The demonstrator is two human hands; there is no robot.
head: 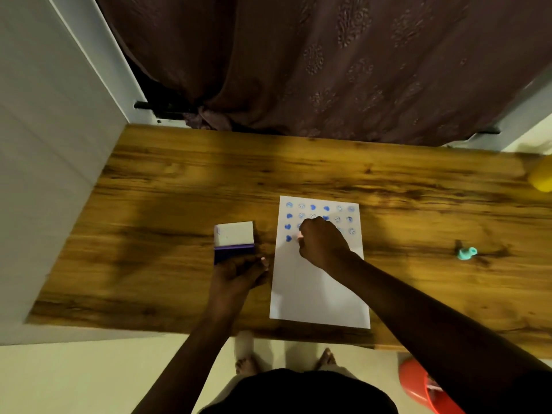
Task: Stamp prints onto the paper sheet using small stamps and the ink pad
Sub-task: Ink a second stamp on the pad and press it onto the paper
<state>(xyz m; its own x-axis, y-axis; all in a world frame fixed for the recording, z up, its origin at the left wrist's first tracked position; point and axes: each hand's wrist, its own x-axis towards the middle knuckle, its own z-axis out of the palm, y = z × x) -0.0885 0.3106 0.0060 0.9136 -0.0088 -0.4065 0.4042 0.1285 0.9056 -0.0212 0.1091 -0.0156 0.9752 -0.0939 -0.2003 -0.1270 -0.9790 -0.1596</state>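
Note:
A white paper sheet [319,288] lies on the wooden table [179,180], with rows of blue prints across its top. My right hand [324,245] is fisted on a small pink stamp [300,236] pressed down on the sheet's left side, in the fourth row. Left of the sheet stands the ink pad [234,242], its white lid raised and the blue pad showing. My left hand [242,271] grips the pad's near edge. A teal stamp [466,253] lies alone on the table to the right.
A yellow object [542,177] sits at the table's right edge. A dark patterned curtain [328,64] hangs behind the table and a white wall [44,144] runs along the left. A red plastic item [424,386] stands on the floor by my feet.

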